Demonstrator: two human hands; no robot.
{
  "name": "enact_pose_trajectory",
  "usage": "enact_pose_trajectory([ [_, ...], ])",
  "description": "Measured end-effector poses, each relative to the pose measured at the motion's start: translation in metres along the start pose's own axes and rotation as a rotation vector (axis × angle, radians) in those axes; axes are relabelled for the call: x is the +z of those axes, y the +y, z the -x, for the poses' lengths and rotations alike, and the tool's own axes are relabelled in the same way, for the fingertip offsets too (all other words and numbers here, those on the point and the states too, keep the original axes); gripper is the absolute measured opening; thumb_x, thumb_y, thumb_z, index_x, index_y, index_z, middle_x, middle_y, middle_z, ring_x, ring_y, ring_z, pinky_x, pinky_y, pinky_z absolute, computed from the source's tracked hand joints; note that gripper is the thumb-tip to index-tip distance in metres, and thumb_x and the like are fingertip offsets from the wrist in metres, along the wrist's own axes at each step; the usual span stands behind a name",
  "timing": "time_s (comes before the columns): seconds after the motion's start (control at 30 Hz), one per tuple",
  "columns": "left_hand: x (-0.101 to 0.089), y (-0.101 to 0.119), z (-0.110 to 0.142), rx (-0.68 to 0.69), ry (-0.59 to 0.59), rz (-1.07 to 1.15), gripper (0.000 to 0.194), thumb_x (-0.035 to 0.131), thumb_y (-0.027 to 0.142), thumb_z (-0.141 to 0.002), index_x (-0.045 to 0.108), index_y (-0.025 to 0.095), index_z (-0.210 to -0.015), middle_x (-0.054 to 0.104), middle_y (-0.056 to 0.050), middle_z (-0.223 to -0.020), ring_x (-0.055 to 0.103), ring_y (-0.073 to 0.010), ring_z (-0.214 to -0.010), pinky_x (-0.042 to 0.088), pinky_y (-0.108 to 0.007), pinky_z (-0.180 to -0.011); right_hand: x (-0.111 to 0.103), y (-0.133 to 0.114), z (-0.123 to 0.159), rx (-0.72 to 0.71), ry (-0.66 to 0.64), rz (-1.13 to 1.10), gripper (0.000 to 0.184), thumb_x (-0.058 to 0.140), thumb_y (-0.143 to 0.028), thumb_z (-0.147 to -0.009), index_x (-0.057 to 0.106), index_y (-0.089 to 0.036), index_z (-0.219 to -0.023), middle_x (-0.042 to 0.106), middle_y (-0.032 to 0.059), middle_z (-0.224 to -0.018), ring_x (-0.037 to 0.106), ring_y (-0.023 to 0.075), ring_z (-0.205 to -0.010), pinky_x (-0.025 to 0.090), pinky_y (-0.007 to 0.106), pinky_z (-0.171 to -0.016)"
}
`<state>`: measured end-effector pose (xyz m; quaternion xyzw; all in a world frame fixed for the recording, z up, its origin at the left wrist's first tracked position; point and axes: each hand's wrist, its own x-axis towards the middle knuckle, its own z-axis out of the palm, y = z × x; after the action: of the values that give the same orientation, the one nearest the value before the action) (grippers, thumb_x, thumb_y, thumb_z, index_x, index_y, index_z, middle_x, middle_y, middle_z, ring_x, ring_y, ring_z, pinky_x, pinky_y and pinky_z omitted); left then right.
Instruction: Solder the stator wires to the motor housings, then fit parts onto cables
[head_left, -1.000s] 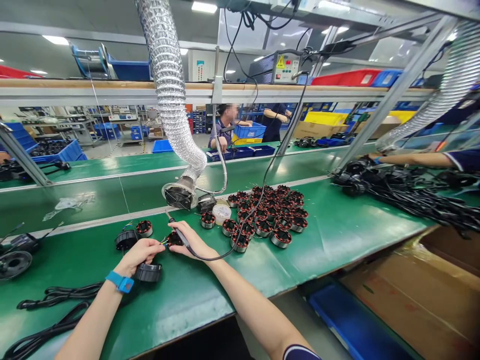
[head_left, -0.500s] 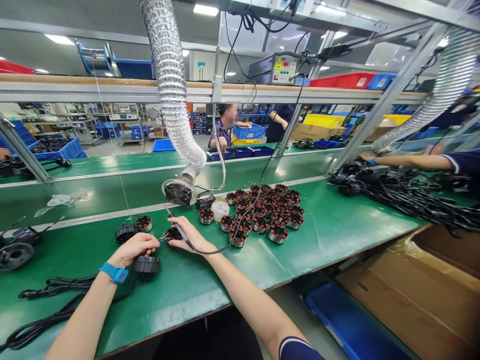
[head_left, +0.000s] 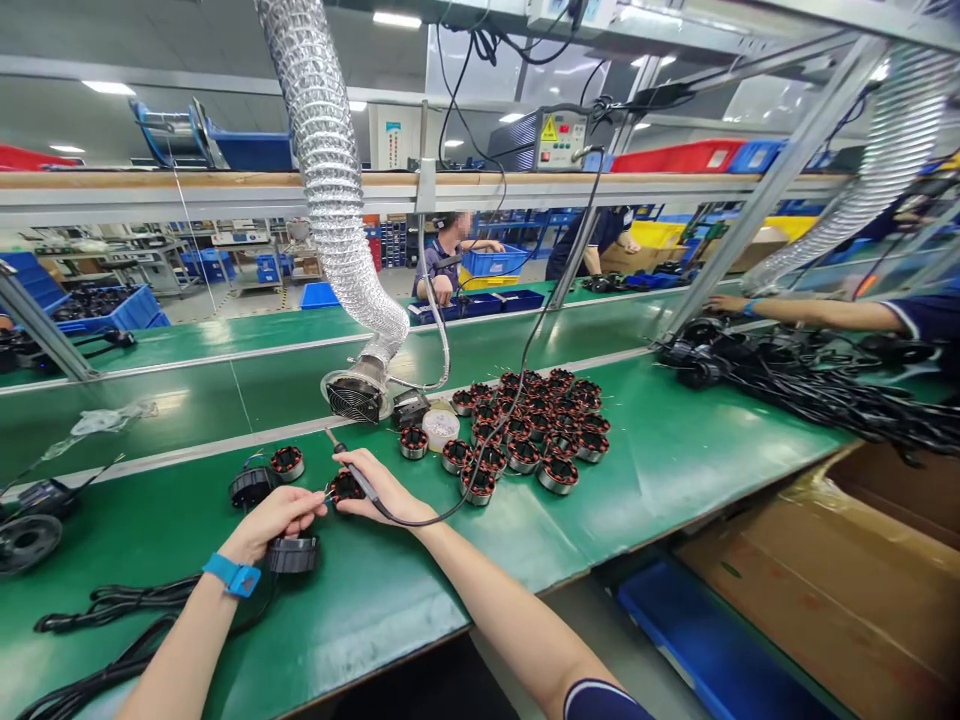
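My right hand [head_left: 381, 487] is closed around a soldering iron [head_left: 360, 478], and its fingers also steady a motor stator [head_left: 346, 487] with copper windings. Thin wires [head_left: 328, 496] at the stator's left side are pinched in my left hand [head_left: 283, 517]. Below that hand a round black motor housing [head_left: 294, 555] rests on the green bench, a black cable running from it. Another black housing [head_left: 253, 486] and a single stator [head_left: 288, 462] stand just beyond. A round tub [head_left: 440, 428] of pale material sits right of my hands.
Several stators [head_left: 521, 430] crowd the bench to the right. A fume duct with a fan [head_left: 355, 396] hangs ahead of my hands. Coiled black cables [head_left: 112, 610] lie at the left; a co-worker's arm [head_left: 825, 313] reaches over a cable pile [head_left: 787, 380] at the right.
My left hand has shifted slightly right, closer to the stator, still pinching wires. The right hand keeps the soldering iron and has barely moved. The view has shifted a little.
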<state>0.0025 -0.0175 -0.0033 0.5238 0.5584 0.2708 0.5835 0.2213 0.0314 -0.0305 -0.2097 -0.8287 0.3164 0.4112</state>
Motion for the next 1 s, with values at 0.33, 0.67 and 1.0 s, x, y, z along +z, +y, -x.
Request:
enact_pose_trajectory([
  [0.33, -0.002, 0.001, -0.001, -0.044, 0.082, 0.135, 0.042, 0.084, 0.050, -0.054, 0.068, 0.014, -0.069, 0.063, -0.001, -0.064, 0.047, -0.0089, -0.049, 0.040, -0.023, -0.050, -0.004, 0.003, 0.001, 0.045, 0.026, 0.030, 0.075, 0.081, -0.021, -0.072, 0.044, -0.026, -0.137, 0.051, 0.0076, -0.122, 0.055, 0.0213, -0.111, 0.044, 0.037, -0.099],
  [0.67, 0.001, 0.006, -0.001, -0.020, 0.165, 0.054, 0.039, 0.081, 0.048, -0.055, 0.061, 0.016, -0.064, 0.056, 0.003, -0.058, 0.044, -0.0084, -0.046, 0.036, -0.022, -0.047, -0.005, -0.007, -0.001, 0.063, 0.057, -0.029, 0.065, 0.074, -0.017, -0.078, 0.045, -0.025, -0.136, 0.053, 0.0087, -0.125, 0.055, 0.0211, -0.115, 0.044, 0.037, -0.101],
  [1.0, 0.003, 0.008, -0.001, -0.026, 0.120, 0.052, 0.040, 0.077, 0.051, -0.057, 0.059, 0.016, -0.065, 0.056, 0.004, -0.057, 0.043, -0.0077, -0.044, 0.033, -0.021, -0.045, 0.019, 0.002, -0.020, 0.129, 0.100, -0.227, 0.045, 0.055, -0.010, -0.091, 0.047, -0.026, -0.133, 0.049, 0.0065, -0.120, 0.069, 0.0101, -0.083, 0.055, 0.029, -0.085],
])
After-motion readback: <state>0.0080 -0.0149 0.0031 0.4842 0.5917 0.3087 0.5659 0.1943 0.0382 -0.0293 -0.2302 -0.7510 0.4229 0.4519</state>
